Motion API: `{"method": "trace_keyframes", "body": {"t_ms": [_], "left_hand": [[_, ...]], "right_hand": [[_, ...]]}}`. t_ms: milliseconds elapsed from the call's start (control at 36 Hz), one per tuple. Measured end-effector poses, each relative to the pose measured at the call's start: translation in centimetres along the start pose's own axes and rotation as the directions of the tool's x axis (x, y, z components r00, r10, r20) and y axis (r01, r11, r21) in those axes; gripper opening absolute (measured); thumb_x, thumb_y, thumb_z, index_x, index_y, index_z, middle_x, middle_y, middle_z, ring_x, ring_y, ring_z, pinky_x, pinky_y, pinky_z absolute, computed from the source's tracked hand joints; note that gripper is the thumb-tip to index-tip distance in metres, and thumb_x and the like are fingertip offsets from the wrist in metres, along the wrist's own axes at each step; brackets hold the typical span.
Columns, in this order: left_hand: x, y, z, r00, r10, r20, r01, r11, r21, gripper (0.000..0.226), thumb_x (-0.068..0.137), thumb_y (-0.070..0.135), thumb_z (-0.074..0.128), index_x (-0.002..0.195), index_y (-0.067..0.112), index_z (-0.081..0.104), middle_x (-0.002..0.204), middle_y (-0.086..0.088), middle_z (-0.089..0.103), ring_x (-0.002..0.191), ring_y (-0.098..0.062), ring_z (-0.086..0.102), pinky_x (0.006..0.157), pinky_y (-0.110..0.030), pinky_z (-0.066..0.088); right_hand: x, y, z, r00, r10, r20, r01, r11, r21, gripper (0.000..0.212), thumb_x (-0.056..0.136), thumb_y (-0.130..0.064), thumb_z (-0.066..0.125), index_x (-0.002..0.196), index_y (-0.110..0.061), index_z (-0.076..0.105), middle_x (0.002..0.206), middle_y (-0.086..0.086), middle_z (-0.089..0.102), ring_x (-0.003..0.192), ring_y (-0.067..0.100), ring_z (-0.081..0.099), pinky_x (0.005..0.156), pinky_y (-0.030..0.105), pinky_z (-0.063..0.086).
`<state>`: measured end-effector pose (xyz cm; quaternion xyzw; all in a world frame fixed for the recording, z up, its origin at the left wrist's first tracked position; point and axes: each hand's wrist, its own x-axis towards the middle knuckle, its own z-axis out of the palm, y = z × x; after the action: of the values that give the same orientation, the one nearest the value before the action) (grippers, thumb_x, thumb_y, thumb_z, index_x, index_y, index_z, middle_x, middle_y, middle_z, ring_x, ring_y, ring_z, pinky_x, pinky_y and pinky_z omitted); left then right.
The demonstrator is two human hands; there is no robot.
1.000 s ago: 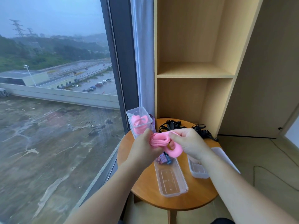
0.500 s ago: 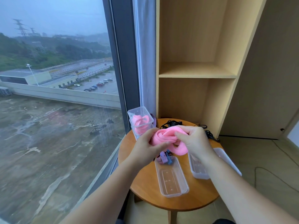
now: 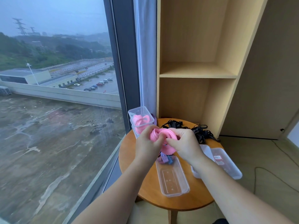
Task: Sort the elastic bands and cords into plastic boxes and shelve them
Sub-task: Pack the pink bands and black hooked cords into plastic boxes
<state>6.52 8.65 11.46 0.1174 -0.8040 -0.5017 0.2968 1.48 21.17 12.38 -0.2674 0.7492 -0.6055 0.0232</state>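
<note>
Large window (image 3: 56, 94) on left, grey hazy daylight, car park outside. Pale curtain (image 3: 146, 54) beside light wooden shelving unit (image 3: 197, 73). Round wooden table (image 3: 145, 183). Beige floor (image 3: 267, 159).

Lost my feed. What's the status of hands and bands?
Both hands, left and right, gripping pink band. Black cords unsorted. Nothing blocking.

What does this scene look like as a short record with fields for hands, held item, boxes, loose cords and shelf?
hands: left hand and right hand both grip one bundle above the round table
held item: pink elastic band, coiled
boxes: back box holds pink bands; long box holds striped bands at its far end; right-side box contents unclear
loose cords: black cords on the table's far side
shelf: wooden shelf, no boxes on it
</note>
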Motion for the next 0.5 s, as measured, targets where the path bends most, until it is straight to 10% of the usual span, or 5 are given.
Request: {"method": "trace_keyframes", "body": {"t_ms": [250, 500], "left_hand": [[-0.1, -0.4, 0.1, 0.985, 0.128, 0.116, -0.169, 0.846, 0.506, 0.021, 0.091, 0.039, 0.057, 0.111, 0.034, 0.060, 0.109, 0.016, 0.059, 0.088, -0.008, 0.049, 0.058, -0.022, 0.027], [1.3, -0.6, 0.4, 0.992, -0.046, 0.121, 0.050, 0.998, -0.026, 0.014, 0.088, 0.028, 0.063, 0.090, 0.038, 0.052, 0.076, 0.017, 0.060, 0.068, 0.012, 0.056, 0.052, -0.005, 0.039]], "right_hand": [[-0.5, 1.1, 0.6, 0.999, -0.013, -0.051, 0.011, 0.999, -0.044, 0.021, 0.085, 0.003, 0.063, 0.097, -0.008, 0.076, 0.087, 0.022, 0.071, 0.091, 0.044, 0.063, 0.079, 0.058, 0.053], [-0.8, 1.2, 0.2, 0.993, -0.054, 0.108, 0.059, 0.997, -0.047, 0.046, 0.095, 0.003, 0.049, 0.137, -0.015, 0.056, 0.131, -0.002, 0.062, 0.125, 0.008, 0.055, 0.107, 0.033, 0.044]]}}
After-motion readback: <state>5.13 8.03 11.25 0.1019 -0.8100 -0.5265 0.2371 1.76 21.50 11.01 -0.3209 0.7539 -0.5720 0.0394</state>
